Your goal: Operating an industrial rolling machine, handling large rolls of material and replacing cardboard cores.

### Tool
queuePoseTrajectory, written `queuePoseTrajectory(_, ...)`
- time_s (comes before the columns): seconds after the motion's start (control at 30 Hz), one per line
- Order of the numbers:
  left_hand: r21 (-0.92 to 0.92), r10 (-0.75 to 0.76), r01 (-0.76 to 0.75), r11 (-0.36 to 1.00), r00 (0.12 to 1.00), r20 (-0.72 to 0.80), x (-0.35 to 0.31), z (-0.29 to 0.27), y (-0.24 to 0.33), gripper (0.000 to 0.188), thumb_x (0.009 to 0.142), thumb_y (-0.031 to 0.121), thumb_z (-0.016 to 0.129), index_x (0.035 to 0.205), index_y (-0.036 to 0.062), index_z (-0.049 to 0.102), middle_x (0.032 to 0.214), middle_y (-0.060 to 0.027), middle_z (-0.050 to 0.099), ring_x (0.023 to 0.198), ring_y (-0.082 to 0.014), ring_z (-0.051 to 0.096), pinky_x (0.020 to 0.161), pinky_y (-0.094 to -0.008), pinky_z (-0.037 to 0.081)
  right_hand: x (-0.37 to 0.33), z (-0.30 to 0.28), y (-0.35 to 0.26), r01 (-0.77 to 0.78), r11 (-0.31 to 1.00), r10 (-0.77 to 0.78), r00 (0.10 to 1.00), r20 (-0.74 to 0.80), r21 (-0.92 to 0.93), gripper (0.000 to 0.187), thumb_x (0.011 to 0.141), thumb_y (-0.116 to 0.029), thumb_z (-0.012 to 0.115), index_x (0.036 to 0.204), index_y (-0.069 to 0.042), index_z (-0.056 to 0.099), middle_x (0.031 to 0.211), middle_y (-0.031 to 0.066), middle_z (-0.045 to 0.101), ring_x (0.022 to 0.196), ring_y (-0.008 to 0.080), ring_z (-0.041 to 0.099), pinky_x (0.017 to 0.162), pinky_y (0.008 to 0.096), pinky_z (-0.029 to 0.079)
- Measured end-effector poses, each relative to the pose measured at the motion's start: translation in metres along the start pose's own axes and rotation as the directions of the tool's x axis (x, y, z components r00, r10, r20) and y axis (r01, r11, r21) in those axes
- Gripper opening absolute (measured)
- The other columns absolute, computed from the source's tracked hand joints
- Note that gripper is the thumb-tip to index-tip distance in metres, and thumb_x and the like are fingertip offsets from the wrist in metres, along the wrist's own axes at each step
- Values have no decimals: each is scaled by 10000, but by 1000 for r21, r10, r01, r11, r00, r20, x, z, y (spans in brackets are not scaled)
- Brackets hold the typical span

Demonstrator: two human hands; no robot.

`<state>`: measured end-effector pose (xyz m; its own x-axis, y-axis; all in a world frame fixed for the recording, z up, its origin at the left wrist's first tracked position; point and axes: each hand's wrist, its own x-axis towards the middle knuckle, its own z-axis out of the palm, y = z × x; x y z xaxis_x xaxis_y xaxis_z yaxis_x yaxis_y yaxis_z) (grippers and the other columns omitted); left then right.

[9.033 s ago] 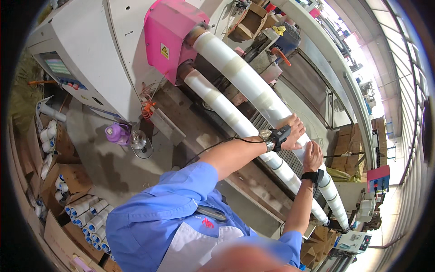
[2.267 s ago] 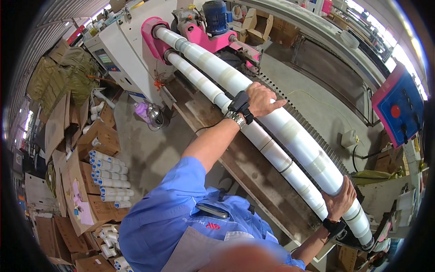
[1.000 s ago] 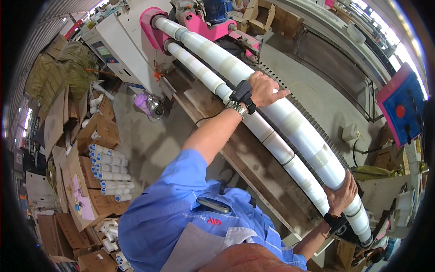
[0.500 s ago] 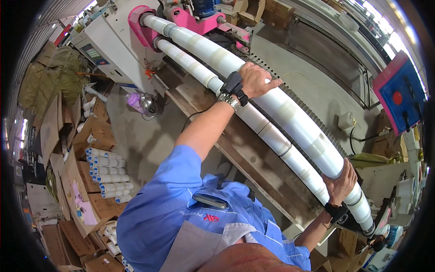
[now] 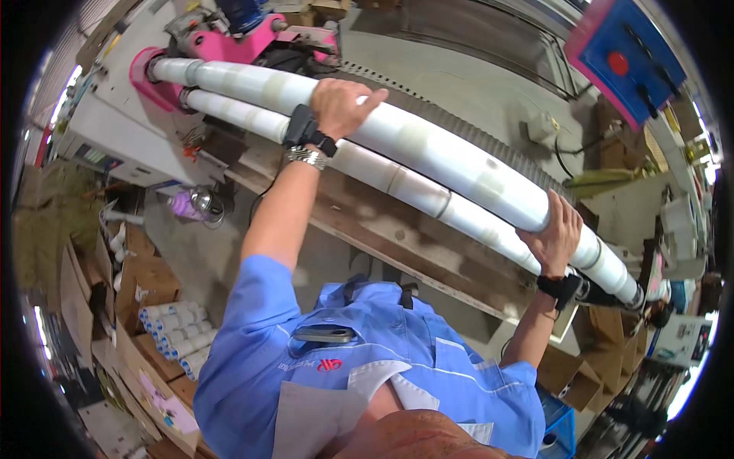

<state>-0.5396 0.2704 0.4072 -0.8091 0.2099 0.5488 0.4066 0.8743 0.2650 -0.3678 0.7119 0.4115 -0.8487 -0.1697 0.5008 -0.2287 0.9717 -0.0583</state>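
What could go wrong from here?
1. Pinch: the right hand lies on the thick roll, thumb near the gap to the thin roll. If either turned, it might get nipped.
2. Scrape: the left hand is on the thick roll too, so the black wrist unit sits over the thin one and could rub or catch.
3. Snag: a loose cable hangs by the left forearm; it might catch.

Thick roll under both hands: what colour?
The roll is white with beige bands, best in head view.

A long white roll, faintly grey-banded, slants down rightward.
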Motion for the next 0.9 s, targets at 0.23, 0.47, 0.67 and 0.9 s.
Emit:
queuePoseTrajectory(0.23, 10, -30, 30, 1000, 998, 52, -4, -3, 9, 563, 921, 590, 532, 813, 90, 767, 901, -97, 751, 915, -273, 678, 890, -394, 439, -7, -7, -1, -22, 999, 23, 1000, 16, -27, 918, 470, -339, 847, 1309, -86, 576, 1248, 110, 616, 1154, 305, 569, 1020, 442, 407)
queuePoseTrajectory(0.47, 5, -7, 7, 1000, 998, 69, -1, 6, 2, 592, 925, 588, 523, 809, 56, 756, 897, -127, 744, 869, -315, 685, 837, -419, 486, -5, -4, 1, -27, 999, 28, 999, 21, -34, 905, 471, -324, 853, 1303, -94, 582, 1247, 105, 619, 1151, 298, 576, 1023, 441, 409)
queuePoseTrajectory(0.67, 18, 51, -50, 999, 998, -46, 7, 1, -2, 553, 919, 545, 550, 758, 57, 751, 829, -126, 736, 760, -325, 679, 751, -414, 511, 4, -2, -1, -20, 1000, 20, 1000, 16, -13, 907, 488, -320, 844, 1324, -97, 570, 1257, 108, 613, 1164, 296, 569, 1026, 442, 404)
queuePoseTrajectory(0.9, -90, 98, -106, 990, 991, -92, 1, 13, -5, 411, 886, 475, 635, 701, 131, 761, 730, -80, 720, 677, -290, 673, 650, -390, 504, -5, 2, 3, 15, 1000, -15, 1000, -6, -26, 932, 499, -323, 812, 1361, -94, 545, 1265, 132, 608, 1189, 332, 545, 1060, 456, 382)
